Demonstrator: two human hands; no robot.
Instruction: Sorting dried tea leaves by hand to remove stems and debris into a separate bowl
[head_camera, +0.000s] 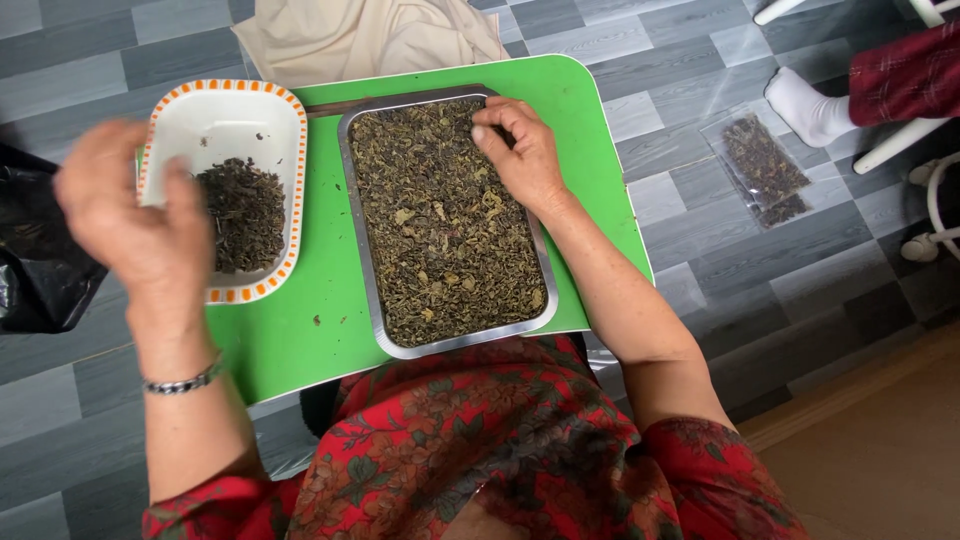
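Dried green leaves (445, 225) fill a metal tray (372, 290) at the centre of the frame, on a green table (300, 340). The right hand (520, 150) rests on the tray's upper right corner, fingertips pressed together on the leaves. The left hand (135, 215) (blurred) hovers at left over a white orange-rimmed dish (225, 115) of darker leaves (240, 215), fingers loosely curled; whether they pinch anything cannot be told

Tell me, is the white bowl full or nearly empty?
Partly filled. The bowl holds a dark leaf pile in its near half only; the far half shows bare white bottom.
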